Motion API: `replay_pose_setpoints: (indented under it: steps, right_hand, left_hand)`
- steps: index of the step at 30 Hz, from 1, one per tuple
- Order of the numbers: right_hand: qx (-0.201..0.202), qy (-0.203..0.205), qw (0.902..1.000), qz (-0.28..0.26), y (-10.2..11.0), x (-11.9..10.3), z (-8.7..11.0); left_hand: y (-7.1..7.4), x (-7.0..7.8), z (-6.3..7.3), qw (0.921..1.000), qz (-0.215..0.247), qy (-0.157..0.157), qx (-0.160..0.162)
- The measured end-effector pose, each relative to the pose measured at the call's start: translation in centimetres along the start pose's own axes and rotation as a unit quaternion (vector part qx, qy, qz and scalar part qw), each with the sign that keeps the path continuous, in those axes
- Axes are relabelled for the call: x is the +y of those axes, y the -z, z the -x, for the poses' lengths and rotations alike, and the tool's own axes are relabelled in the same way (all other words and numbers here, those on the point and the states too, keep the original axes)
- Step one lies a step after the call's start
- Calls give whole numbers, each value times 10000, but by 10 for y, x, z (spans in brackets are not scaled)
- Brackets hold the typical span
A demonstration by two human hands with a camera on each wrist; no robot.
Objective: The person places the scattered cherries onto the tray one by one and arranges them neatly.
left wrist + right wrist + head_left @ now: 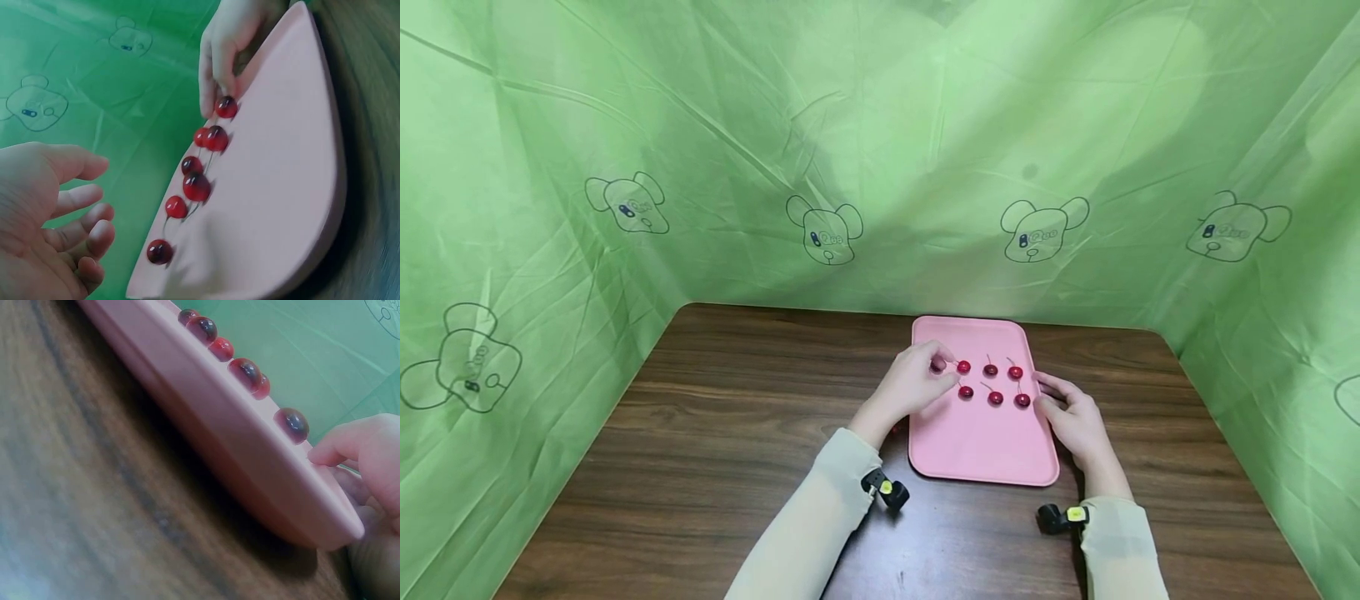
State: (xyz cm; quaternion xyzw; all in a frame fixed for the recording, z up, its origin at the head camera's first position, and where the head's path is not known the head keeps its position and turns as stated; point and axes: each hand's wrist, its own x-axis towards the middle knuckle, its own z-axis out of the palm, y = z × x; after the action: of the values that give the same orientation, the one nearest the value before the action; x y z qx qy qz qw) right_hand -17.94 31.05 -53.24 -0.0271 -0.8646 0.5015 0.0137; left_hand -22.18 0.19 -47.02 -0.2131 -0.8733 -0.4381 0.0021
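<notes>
Several dark red cherries with thin stems lie in two rows across the pink tray (977, 450). At the left end of the rows, one cherry (937, 365) is partly behind the fingers of my left hand (913, 379). That hand hovers over the tray's left side, its fingers loosely bent with nothing between them in the left wrist view. My right hand (1075, 417) grips the tray's right edge, thumb at the rim and the other fingers along the outside. Nearest to it is the end cherry (292, 425).
The tray lies on a dark brown wooden table (722, 433). Green curtains (925, 150) with printed bear heads stand around the back and sides. A small red spot (895, 428) shows beside the left wrist, mostly hidden.
</notes>
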Motion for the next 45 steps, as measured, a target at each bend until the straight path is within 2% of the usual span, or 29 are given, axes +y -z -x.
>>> replay_pose_setpoints:
  steps: [7,17,23,30,34,39,45]
  right_hand:
    - [7,-32,10000,15,0,0,1]
    - [-11,-26,10000,13,1,0,0]
    - [-49,-86,9999,-67,1,1,2]
    - [-40,-85,9999,-43,0,1,2]
    - [-8,-67,10000,-17,1,2,2]
    - [0,-46,10000,5,-1,2,0]
    - [47,-33,10000,17,0,2,0]
  left_hand:
    - [19,-9,8,9996,-261,-53,6]
    - [39,-31,26,9993,-301,-14,213]
    - [45,-51,33,9995,-287,102,94]
    - [53,-71,39,9998,78,59,-193]
    - [57,-82,42,9994,185,229,-197]
    - [61,-91,43,9987,331,341,-161]
    - [58,-102,42,9984,352,260,-365]
